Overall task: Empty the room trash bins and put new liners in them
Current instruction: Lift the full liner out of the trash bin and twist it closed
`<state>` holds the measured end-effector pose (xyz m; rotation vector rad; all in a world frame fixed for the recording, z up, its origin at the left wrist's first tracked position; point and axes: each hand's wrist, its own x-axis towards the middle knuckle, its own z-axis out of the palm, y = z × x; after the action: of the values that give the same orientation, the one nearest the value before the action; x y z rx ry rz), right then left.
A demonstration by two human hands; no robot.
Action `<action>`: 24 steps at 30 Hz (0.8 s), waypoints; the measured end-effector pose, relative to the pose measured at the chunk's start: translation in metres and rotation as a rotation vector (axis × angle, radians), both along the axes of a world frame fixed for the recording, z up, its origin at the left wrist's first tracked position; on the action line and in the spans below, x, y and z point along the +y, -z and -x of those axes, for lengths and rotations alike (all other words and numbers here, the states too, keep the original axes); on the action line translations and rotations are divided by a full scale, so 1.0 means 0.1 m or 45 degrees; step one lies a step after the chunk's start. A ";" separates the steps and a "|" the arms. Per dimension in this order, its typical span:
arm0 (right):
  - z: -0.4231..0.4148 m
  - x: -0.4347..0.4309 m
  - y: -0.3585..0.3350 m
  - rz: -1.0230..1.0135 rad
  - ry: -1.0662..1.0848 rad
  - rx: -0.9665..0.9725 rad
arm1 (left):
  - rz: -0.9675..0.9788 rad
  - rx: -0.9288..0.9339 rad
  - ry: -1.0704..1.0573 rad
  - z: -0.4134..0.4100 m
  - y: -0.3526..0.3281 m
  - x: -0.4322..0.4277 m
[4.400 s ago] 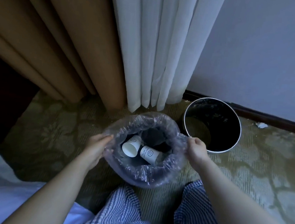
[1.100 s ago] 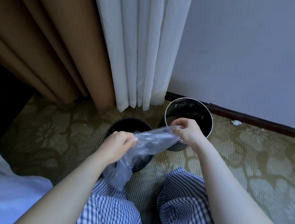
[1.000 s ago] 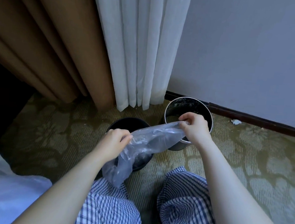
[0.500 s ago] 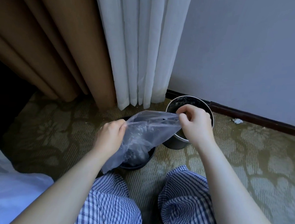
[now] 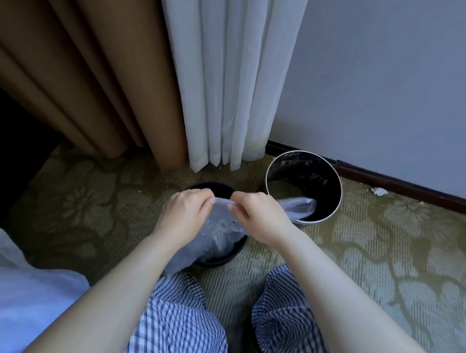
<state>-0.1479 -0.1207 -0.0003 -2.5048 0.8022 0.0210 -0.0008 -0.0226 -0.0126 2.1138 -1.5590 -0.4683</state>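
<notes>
Head view: the left hand [image 5: 185,215] and right hand [image 5: 260,218] sit close together, each pinching the top edge of a clear plastic liner [image 5: 218,237], apparently to part its mouth. The liner hangs over the near black bin [image 5: 220,262] on the carpet [image 5: 388,260], one end trailing across the steel-rimmed bin [image 5: 305,171] beside it.

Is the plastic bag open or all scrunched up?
Scrunched up: the bag hangs crumpled, its top pinched between the left hand and right hand over the black bin.

Bare forearms [image 5: 132,280], blue-and-white checked trousers [image 5: 179,326], fine gingham pattern, fabric creased over both knees
</notes>
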 end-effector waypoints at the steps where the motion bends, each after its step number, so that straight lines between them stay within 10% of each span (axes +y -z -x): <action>1: 0.02 -0.02 -0.01 -0.102 0.021 0.028 | -0.012 0.028 -0.042 -0.01 0.00 0.00; 9: 0.25 -0.18 -0.15 -0.964 0.361 -0.288 | -0.133 0.121 -0.096 -0.04 -0.01 0.03; 24: 0.58 -0.51 0.16 -0.297 0.949 0.038 | -0.533 0.463 -0.080 -0.34 0.05 0.19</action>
<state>-0.2063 -0.1715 -0.0167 -1.8658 1.5909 -0.0991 0.0331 -0.0033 -0.0173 2.2001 -1.2617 -1.1693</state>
